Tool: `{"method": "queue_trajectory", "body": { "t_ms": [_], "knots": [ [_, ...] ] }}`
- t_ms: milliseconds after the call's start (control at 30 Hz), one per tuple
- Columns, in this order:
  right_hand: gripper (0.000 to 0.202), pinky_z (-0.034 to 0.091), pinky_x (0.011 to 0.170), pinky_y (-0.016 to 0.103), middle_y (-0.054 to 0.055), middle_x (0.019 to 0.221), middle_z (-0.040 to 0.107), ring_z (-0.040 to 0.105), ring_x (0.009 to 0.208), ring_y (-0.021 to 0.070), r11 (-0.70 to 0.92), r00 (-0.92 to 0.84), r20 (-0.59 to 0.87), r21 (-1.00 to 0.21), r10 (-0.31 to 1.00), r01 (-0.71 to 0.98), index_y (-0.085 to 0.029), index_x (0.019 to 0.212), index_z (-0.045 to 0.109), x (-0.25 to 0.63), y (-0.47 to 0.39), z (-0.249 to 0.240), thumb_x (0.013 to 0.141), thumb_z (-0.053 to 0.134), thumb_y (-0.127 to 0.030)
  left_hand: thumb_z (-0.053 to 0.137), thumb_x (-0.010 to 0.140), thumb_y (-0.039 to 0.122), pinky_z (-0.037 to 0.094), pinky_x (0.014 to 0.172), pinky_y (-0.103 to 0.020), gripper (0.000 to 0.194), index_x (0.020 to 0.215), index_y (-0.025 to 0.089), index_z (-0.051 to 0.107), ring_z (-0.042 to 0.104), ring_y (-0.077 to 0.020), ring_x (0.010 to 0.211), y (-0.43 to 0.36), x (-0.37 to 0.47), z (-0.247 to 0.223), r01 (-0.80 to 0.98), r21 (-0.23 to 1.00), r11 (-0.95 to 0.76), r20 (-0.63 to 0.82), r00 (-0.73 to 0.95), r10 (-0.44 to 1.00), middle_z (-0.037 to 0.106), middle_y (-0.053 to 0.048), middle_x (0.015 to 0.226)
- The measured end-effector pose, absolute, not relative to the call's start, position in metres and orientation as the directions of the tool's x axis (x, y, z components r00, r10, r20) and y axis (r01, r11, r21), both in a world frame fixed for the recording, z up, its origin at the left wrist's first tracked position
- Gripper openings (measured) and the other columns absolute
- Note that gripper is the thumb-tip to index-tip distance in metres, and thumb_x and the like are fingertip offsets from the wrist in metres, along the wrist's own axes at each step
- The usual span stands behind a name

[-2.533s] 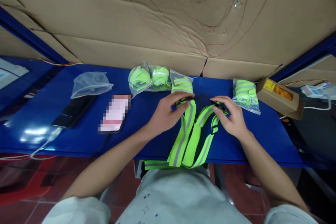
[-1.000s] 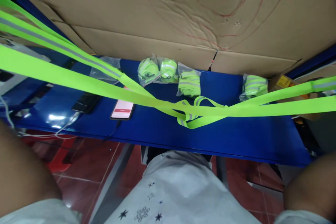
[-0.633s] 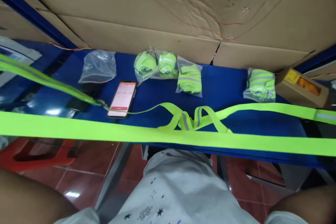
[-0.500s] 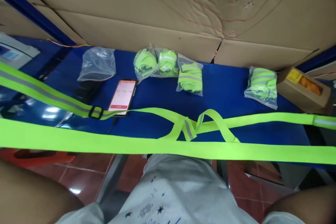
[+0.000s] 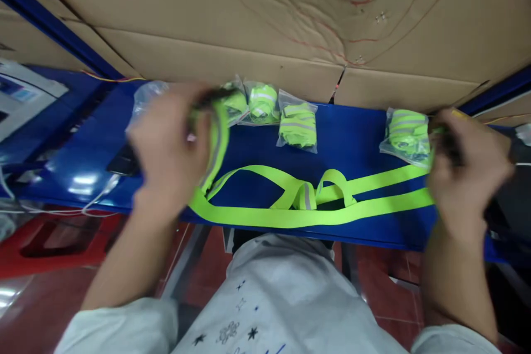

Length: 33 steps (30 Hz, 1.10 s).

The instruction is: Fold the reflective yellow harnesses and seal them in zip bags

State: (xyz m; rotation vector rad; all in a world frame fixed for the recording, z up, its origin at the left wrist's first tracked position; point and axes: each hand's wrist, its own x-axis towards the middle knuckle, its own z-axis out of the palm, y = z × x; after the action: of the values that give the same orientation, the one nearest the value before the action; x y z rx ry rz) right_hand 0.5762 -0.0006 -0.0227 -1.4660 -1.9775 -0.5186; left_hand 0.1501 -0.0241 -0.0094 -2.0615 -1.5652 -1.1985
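A neon yellow-green reflective strap [image 5: 286, 218] with a grey stripe lies across the blue table, its middle looped and twisted. My left hand [image 5: 168, 146], blurred, is closed on the strap's left end, raised above the table, with a dark piece near the fingers that looks like a buckle. At the right, my right hand [image 5: 468, 168] grips the other end, also smeared by motion, with something dark at its fingers. Behind the strap sit clear bags of rolled straps: one bag [image 5: 297, 124] at centre, another bag [image 5: 405, 133] beside my right hand.
Two more bagged straps, including one bag [image 5: 262, 102], lie near the cardboard wall [image 5: 215, 50]. An empty clear bag [image 5: 145, 97] is partly behind my left hand. A white cable [image 5: 97, 194] hangs at the left, above a red stool [image 5: 53, 243].
Both hands have come into view from the sides, bringing the strap's ends inward and up. The strap's long stretched span has slackened. My left hand now covers the phone.
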Motion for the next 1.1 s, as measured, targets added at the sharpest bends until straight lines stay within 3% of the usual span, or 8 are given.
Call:
{"method": "queue_trajectory", "body": {
  "t_ms": [67,167,433,667,867,1100],
  "knots": [
    [0.061,0.051,0.106,0.046,0.016,0.136,0.068,0.064,0.125,0.0324,0.529,-0.420,0.553,-0.043,0.719,0.848,-0.015,0.148,0.059,0.546,0.001,-0.030,0.087,0.057,-0.009,0.050,0.101,0.014,0.055,0.109,-0.041,0.040,0.139,0.014,0.063,0.066,-0.0263,0.128,-0.023,0.183,-0.026,0.882,0.133,-0.453,0.700,0.240,0.673,0.069,-0.013,0.138],
    [0.065,0.053,0.098,0.049,0.015,0.133,0.068,0.064,0.116,0.0326,0.664,-0.565,0.471,-0.061,0.677,0.745,-0.016,0.149,0.057,0.505,0.002,-0.038,0.085,0.056,-0.006,0.045,0.104,0.012,0.056,0.106,-0.036,0.042,0.143,0.015,0.060,0.065,-0.0254,0.131,-0.022,0.225,-0.045,0.849,0.027,-0.527,0.668,0.377,0.641,0.067,-0.012,0.143],
    [0.075,0.050,0.101,0.049,0.013,0.138,0.063,0.058,0.120,0.0316,0.726,-0.585,0.466,-0.215,0.664,0.653,-0.022,0.155,0.051,0.485,0.000,-0.043,0.083,0.053,-0.001,0.049,0.102,0.008,0.056,0.110,-0.037,0.046,0.146,0.018,0.058,0.062,-0.0261,0.137,-0.021,0.234,-0.058,0.762,-0.054,-0.646,0.656,0.515,0.552,0.063,-0.012,0.148],
    [0.076,0.050,0.104,0.052,0.014,0.140,0.062,0.058,0.124,0.0327,0.727,-0.588,0.469,-0.199,0.659,0.657,-0.020,0.155,0.050,0.486,0.004,-0.025,0.082,0.050,0.001,0.047,0.103,0.010,0.054,0.114,-0.040,0.047,0.148,0.020,0.056,0.064,-0.0247,0.135,-0.011,0.231,-0.052,0.683,0.071,-0.727,0.757,0.438,0.485,0.066,-0.013,0.144],
    [0.069,0.052,0.105,0.055,0.013,0.140,0.063,0.061,0.123,0.0327,0.728,-0.562,0.529,-0.169,0.636,0.664,-0.022,0.152,0.053,0.485,0.009,-0.001,0.086,0.050,-0.003,0.044,0.104,0.011,0.054,0.114,-0.040,0.047,0.148,0.020,0.056,0.062,-0.0237,0.136,0.001,0.231,-0.030,0.626,0.072,-0.776,0.819,0.407,0.404,0.066,-0.015,0.144],
    [0.072,0.053,0.107,0.057,0.010,0.142,0.063,0.060,0.129,0.0336,0.731,-0.571,0.587,-0.053,0.574,0.680,-0.028,0.151,0.053,0.485,0.010,0.042,0.084,0.048,-0.001,0.037,0.109,0.021,0.053,0.115,-0.038,0.044,0.144,0.028,0.062,0.064,-0.0198,0.133,0.016,0.238,0.011,0.578,0.090,-0.811,0.813,0.428,0.395,0.066,-0.006,0.145]
  ]
}}
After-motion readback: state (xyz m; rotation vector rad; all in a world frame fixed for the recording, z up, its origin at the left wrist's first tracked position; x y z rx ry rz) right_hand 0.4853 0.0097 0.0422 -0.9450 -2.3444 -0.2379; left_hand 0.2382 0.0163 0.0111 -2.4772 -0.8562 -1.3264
